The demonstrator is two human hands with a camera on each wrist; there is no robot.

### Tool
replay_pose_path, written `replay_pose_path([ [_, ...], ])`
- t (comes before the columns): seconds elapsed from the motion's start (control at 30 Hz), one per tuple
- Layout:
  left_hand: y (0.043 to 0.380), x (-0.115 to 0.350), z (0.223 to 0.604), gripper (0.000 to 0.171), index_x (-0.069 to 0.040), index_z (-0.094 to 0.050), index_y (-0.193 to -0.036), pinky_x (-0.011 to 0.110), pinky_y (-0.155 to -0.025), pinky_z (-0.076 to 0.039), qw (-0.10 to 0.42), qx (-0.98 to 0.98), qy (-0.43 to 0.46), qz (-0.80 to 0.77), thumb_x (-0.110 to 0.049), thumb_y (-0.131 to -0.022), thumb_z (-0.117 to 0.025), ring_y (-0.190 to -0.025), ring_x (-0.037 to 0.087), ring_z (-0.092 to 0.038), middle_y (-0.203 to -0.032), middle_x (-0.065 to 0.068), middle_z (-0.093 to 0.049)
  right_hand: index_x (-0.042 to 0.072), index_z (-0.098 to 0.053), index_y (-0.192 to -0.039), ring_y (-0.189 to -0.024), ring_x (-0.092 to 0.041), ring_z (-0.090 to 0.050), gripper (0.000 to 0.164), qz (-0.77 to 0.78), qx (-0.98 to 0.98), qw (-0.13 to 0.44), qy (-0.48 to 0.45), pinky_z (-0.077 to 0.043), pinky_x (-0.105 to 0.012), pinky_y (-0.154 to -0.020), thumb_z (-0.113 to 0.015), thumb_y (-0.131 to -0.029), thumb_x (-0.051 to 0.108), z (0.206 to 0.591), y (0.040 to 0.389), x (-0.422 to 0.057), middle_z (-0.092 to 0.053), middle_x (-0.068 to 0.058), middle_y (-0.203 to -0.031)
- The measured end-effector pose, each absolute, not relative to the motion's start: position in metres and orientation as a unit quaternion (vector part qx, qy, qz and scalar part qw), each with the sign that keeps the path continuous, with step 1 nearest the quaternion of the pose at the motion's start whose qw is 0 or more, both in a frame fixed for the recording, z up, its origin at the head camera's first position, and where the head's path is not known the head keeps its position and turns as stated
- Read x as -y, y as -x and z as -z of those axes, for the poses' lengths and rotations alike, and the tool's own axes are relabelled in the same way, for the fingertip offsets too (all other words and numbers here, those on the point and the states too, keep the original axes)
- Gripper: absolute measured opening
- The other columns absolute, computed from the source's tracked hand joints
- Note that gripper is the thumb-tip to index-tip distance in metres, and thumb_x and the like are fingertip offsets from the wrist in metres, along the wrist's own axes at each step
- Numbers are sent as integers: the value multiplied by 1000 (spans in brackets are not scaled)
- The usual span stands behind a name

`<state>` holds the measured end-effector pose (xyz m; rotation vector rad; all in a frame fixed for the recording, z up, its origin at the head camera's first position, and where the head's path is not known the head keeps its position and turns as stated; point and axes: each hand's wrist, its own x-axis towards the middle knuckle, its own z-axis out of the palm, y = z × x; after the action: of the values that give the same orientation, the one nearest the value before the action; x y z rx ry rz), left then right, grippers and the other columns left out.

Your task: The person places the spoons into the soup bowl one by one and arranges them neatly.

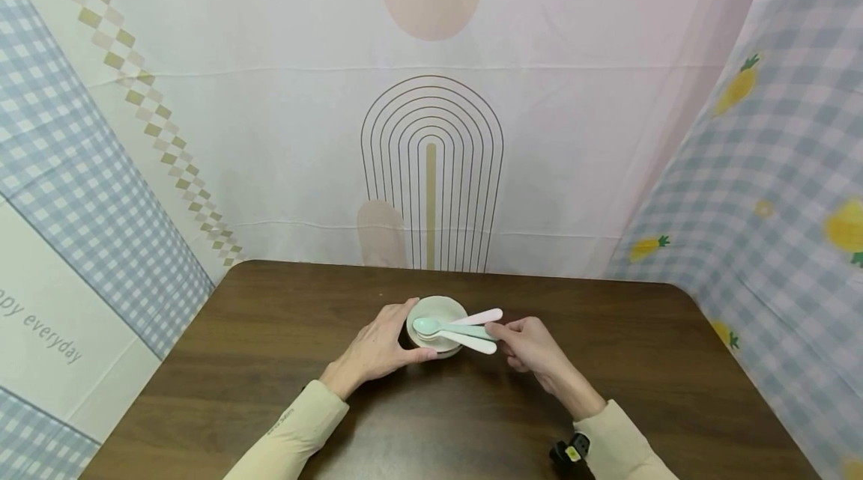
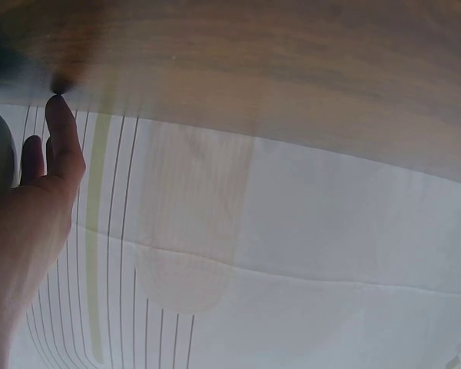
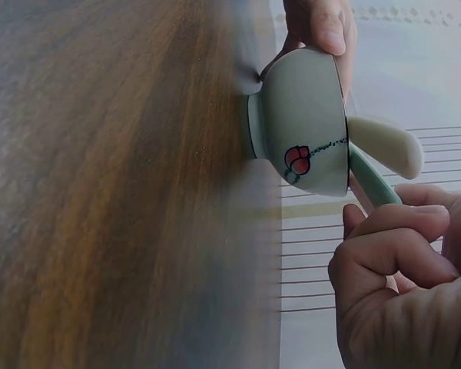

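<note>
A small pale bowl (image 1: 441,306) stands on the table, its outside marked with a red flower (image 3: 298,160). My left hand (image 1: 380,341) grips it from the left, thumb at the near side and fingers round the far side. Three spoons lean in the bowl with handles pointing right: a pink one (image 1: 484,316), a mint green one (image 1: 465,330) and a white one (image 1: 477,344). Between thumb and forefinger, my right hand (image 1: 533,349) pinches the green spoon's handle end. In the left wrist view the left hand (image 2: 31,223) shows, with the bowl mostly cut off.
The dark brown wooden table (image 1: 270,360) has rounded far corners. Behind it hangs a pale cloth (image 1: 290,143) with an arch pattern. Blue checked cloth (image 1: 742,225) hangs on the right and at the left. A black wrist device (image 1: 569,451) sits at the right cuff.
</note>
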<state>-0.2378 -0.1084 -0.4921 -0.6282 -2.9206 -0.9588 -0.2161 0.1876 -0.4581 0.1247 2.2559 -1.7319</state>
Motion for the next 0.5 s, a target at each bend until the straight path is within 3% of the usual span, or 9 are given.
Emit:
replay_pose_path([
  [0.5,240,108,495,103,-12,-42,-167,62,-114,-52,-1,934,205,291,-64,-88,-84,-152,35,-52,-162,13,-57,-1,-71,-89,-52,-7,-37,51,606,-781,143,-55,-30,-20,-47,-69,-107,47,462,212,-196,-45,6,-59],
])
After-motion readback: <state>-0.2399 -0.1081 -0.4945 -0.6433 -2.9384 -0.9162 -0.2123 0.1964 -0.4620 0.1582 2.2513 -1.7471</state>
